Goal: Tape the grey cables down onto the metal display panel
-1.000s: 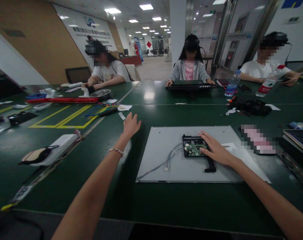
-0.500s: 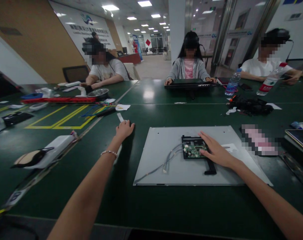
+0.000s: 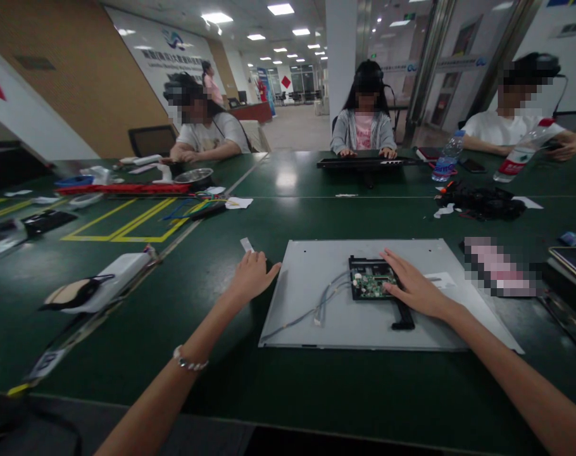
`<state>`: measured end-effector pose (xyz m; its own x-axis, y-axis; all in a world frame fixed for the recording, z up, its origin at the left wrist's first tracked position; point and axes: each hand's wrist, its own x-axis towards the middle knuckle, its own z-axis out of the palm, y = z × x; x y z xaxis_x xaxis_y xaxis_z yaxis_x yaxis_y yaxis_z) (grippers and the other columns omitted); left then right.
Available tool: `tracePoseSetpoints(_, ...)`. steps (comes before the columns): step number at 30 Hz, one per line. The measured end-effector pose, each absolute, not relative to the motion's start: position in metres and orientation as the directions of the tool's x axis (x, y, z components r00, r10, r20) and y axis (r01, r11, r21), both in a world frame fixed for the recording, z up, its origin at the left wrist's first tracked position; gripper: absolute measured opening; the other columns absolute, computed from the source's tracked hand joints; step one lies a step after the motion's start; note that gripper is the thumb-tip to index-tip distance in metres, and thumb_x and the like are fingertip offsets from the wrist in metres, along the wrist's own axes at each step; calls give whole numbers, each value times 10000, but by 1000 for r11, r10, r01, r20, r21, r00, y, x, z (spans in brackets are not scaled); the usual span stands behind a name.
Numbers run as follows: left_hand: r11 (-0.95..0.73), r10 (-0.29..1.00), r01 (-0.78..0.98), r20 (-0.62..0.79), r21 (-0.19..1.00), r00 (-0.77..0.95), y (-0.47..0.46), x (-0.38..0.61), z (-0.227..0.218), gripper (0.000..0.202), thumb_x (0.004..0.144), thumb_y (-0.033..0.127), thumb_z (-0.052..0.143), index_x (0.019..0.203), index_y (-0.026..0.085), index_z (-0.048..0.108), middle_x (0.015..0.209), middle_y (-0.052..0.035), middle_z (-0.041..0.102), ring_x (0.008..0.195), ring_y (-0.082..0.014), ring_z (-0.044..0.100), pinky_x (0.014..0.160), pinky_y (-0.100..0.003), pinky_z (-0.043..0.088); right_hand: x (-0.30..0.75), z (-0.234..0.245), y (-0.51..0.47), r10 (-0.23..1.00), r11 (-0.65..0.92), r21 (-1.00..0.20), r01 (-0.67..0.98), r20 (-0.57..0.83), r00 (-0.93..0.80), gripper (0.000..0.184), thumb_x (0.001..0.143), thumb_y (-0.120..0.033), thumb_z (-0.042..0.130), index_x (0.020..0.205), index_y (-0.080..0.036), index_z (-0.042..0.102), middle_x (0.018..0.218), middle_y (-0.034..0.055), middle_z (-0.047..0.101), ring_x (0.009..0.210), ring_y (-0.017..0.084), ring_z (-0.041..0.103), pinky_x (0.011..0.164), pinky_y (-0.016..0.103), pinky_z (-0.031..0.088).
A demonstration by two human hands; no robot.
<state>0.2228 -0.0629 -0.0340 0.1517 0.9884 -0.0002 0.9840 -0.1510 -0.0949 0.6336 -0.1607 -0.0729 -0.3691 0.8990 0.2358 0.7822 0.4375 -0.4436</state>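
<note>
A grey metal panel (image 3: 364, 316) lies flat on the green table (image 3: 288, 392) in front of me. A small green circuit board (image 3: 369, 285) in a black frame sits on it, and grey cables (image 3: 316, 307) run off to the left. My right hand (image 3: 414, 288) rests flat on the board's right side with fingers stretched out. My left hand (image 3: 252, 275) is curled at the panel's left edge, and a small white strip (image 3: 246, 244) sticks up from its fingertips.
A white device with a black strap (image 3: 102, 282) lies at the left, by yellow tape lines (image 3: 126, 228). A blurred pink object (image 3: 499, 269) and a black tangle (image 3: 482, 202) lie on the right. Three people sit across the table, one behind a black monitor (image 3: 364, 163).
My left hand reached out to the white strip on the table, closed on it and drew back toward the panel's edge. My right hand stayed on the board.
</note>
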Motion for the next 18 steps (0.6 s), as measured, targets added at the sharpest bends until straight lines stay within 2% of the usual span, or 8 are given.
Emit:
tracePoseSetpoints(4, -180, 984, 981, 1, -71, 180, -58, 215, -29, 620, 931, 475, 296, 1258, 14, 550, 1402, -244, 450, 1360, -330, 361, 1121, -411, 283, 634, -74, -161, 901, 433, -447, 783, 236, -363, 687, 954, -501, 396, 1547, -303, 112, 1610, 72, 191, 1447, 280, 239, 1156, 494, 261)
tracePoseSetpoints(7, -190, 978, 981, 75, -39, 193, -45, 200, -33, 575, 923, 385, 340, 1347, 25, 481, 1467, -217, 393, 1402, -300, 306, 1149, -399, 246, 635, -75, -162, 903, 429, -453, 781, 232, -361, 692, 953, -516, 395, 1547, -300, 114, 1613, 72, 181, 1451, 272, 227, 1160, 487, 254)
tracePoseSetpoints(10, -208, 974, 978, 94, 29, 204, -35, 185, -41, 619, 916, 394, 368, 1414, 28, 403, 1515, -193, 341, 1412, -276, 301, 1154, -374, 245, 636, -76, -162, 905, 425, -463, 778, 234, -356, 693, 953, -522, 398, 1548, -295, 126, 1615, 71, 178, 1453, 268, 223, 1163, 481, 247)
tracePoseSetpoints(13, -215, 975, 974, 67, 71, 210, -36, 179, -44, 652, 928, 455, 367, 1420, 28, 392, 1488, -183, 394, 1368, -266, 384, 1132, -348, 285, 637, -78, -161, 899, 437, -473, 765, 250, -360, 694, 948, -522, 407, 1548, -309, 130, 1614, 60, 183, 1448, 284, 233, 1155, 508, 256)
tracePoseSetpoints(18, -144, 985, 989, 90, -15, 145, -55, 191, -34, 563, 949, 453, 378, 1375, 91, 442, 1368, -179, 536, 1221, -290, 544, 1026, -369, 402, 638, -80, -160, 894, 448, -482, 752, 257, -368, 698, 949, -523, 412, 1549, -328, 114, 1615, 51, 177, 1446, 296, 237, 1148, 535, 260)
